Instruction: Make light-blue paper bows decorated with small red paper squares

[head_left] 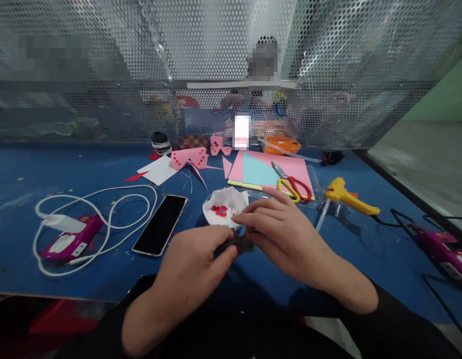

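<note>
My left hand (199, 262) is closed, thumb and forefinger pinching a small dark object (243, 243) whose kind I cannot make out. My right hand (286, 234) meets the other end of it, fingers bent inward and its thumb mostly hidden. Just beyond the fingers, a shallow dish lined with white paper (212, 199) holds small red paper bits (219, 211) and a blue speck. Behind my right hand, scissors (290, 182) with red and yellow handles lie on pink and light blue paper sheets (256, 169).
A black-screened phone (160, 224) and a coiled white cable (109, 224) with a purple power strip (79, 239) lie left. Pink paper butterflies (189, 158) stand behind. At right are a yellow glue gun (350, 197) and another purple strip (443, 252). A perforated metal screen (212, 45) closes the back.
</note>
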### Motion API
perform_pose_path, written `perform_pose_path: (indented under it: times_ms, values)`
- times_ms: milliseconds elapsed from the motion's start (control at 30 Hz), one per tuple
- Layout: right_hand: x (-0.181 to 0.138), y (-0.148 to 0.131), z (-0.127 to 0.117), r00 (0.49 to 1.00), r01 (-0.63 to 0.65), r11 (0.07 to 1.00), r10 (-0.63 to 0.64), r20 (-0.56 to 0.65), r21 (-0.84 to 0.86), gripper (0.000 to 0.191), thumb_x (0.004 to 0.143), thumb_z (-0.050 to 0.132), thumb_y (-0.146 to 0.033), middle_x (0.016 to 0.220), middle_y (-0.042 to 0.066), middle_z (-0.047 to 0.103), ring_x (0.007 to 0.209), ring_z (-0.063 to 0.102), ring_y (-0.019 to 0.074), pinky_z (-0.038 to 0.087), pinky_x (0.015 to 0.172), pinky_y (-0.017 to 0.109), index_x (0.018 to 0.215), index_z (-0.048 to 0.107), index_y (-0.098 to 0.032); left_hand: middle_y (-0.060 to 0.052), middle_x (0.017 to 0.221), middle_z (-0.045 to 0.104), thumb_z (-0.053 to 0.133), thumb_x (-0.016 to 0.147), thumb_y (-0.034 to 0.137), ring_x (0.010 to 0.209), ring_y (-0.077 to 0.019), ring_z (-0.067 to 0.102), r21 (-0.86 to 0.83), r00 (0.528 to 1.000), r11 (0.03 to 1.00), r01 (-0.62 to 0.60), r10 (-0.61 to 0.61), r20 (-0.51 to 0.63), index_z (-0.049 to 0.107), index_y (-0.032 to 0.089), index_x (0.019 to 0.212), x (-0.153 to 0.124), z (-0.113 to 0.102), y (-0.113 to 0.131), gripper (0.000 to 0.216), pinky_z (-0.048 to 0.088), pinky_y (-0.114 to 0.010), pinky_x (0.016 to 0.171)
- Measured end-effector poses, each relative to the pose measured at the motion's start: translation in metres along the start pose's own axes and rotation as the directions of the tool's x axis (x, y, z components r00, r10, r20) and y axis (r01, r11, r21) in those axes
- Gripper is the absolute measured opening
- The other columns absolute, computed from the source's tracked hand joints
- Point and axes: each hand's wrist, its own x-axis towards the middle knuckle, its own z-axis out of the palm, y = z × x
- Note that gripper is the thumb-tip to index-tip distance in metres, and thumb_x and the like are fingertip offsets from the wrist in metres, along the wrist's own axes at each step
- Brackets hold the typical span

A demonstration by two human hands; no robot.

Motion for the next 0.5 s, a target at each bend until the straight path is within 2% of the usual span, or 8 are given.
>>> perform_pose_path:
  times_ms: [33, 100, 200, 233, 267, 333, 400, 500]
  values:
    - [-0.001, 0.001, -0.001, 0.999, -0.028, 0.999, 0.028, -0.025, 0.019, 0.026, 0.093, 0.055, -0.015, 0.095, 0.001, 0.076, 0.097, 0.068, 0.0192, 0.032, 0.114, 0.051, 0.114, 0.066, -0.025, -0.001, 0.092, 0.077, 0.062, 0.087, 0.039, 0.084, -0.0225, 0.068, -0.015, 0.998, 1.000, -0.021, 0.020, -0.060, 0.074, 0.026, 0.092, 0.000, -0.005, -0.001, 0.018, 0.047, -0.031, 0.074]
    - [-0.006, 0.005, -0.003, 0.987, -0.118, 0.990, 0.126, -0.099, 0.080, 0.024, 0.092, 0.058, -0.017, 0.093, 0.000, 0.075, 0.091, 0.069, 0.0186, 0.036, 0.111, 0.050, 0.113, 0.066, -0.027, -0.002, 0.113, 0.074, 0.067, 0.084, 0.046, 0.103, -0.0253, 0.066, -0.031, 0.957, 0.999, -0.036, 0.025, -0.289, 0.071, 0.029, 0.112, 0.000, -0.015, -0.004, 0.033, 0.047, -0.035, 0.092]
    - [-0.016, 0.009, -0.004, 0.910, -0.307, 0.924, 0.355, -0.213, 0.229, 0.021, 0.090, 0.064, -0.024, 0.091, 0.001, 0.074, 0.087, 0.070, 0.0194, 0.051, 0.094, 0.043, 0.110, 0.068, -0.027, 0.001, 0.110, 0.072, 0.062, 0.090, 0.042, 0.099, -0.0205, 0.065, -0.109, 0.778, 0.990, 0.085, -0.134, -0.614, 0.070, 0.029, 0.106, -0.006, -0.021, -0.008, 0.023, 0.049, -0.031, 0.091]
    - [-0.019, 0.010, -0.003, 0.872, -0.362, 0.886, 0.432, -0.230, 0.290, 0.021, 0.089, 0.065, -0.025, 0.091, 0.001, 0.074, 0.085, 0.070, 0.0191, 0.054, 0.086, 0.039, 0.110, 0.069, -0.027, 0.001, 0.102, 0.072, 0.061, 0.091, 0.040, 0.092, -0.0185, 0.065, -0.188, 0.724, 0.973, 0.134, -0.225, -0.652, 0.070, 0.027, 0.102, -0.008, -0.020, -0.009, 0.020, 0.050, -0.029, 0.086]
    - [-0.021, 0.011, -0.002, 0.835, -0.406, 0.847, 0.497, -0.237, 0.344, 0.021, 0.088, 0.065, -0.026, 0.088, 0.001, 0.073, 0.082, 0.069, 0.0186, 0.056, 0.078, 0.036, 0.109, 0.070, -0.026, 0.001, 0.096, 0.072, 0.061, 0.090, 0.040, 0.087, -0.0175, 0.066, -0.272, 0.699, 0.949, 0.160, -0.304, -0.648, 0.070, 0.026, 0.099, -0.010, -0.016, -0.011, 0.019, 0.051, -0.029, 0.082]
    - [-0.024, 0.011, 0.004, 0.783, -0.452, 0.789, 0.574, -0.239, 0.416, 0.020, 0.087, 0.066, -0.027, 0.081, 0.000, 0.071, 0.078, 0.069, 0.0174, 0.055, 0.071, 0.032, 0.106, 0.071, -0.025, 0.000, 0.094, 0.073, 0.065, 0.087, 0.041, 0.086, -0.0183, 0.068, -0.406, 0.783, 0.897, 0.173, -0.375, -0.497, 0.071, 0.024, 0.101, -0.011, -0.006, -0.014, 0.022, 0.053, -0.030, 0.081]
    - [-0.026, 0.011, 0.010, 0.756, -0.466, 0.762, 0.607, -0.247, 0.449, 0.020, 0.086, 0.066, -0.028, 0.077, -0.002, 0.069, 0.077, 0.068, 0.0166, 0.055, 0.072, 0.031, 0.105, 0.071, -0.025, -0.004, 0.100, 0.075, 0.069, 0.083, 0.041, 0.092, -0.0215, 0.070, -0.515, 0.862, 0.840, 0.174, -0.383, -0.333, 0.070, 0.022, 0.109, -0.011, 0.007, -0.018, 0.033, 0.056, -0.033, 0.081]
    - [-0.028, 0.008, 0.018, 0.733, -0.480, 0.734, 0.636, -0.240, 0.481, 0.020, 0.087, 0.066, -0.028, 0.074, -0.003, 0.067, 0.077, 0.067, 0.0158, 0.055, 0.073, 0.030, 0.105, 0.071, -0.025, -0.008, 0.108, 0.075, 0.073, 0.079, 0.041, 0.094, -0.0233, 0.071, -0.628, 0.874, 0.761, 0.162, -0.406, -0.268, 0.063, 0.020, 0.124, -0.007, 0.021, -0.019, 0.051, 0.059, -0.034, 0.076]
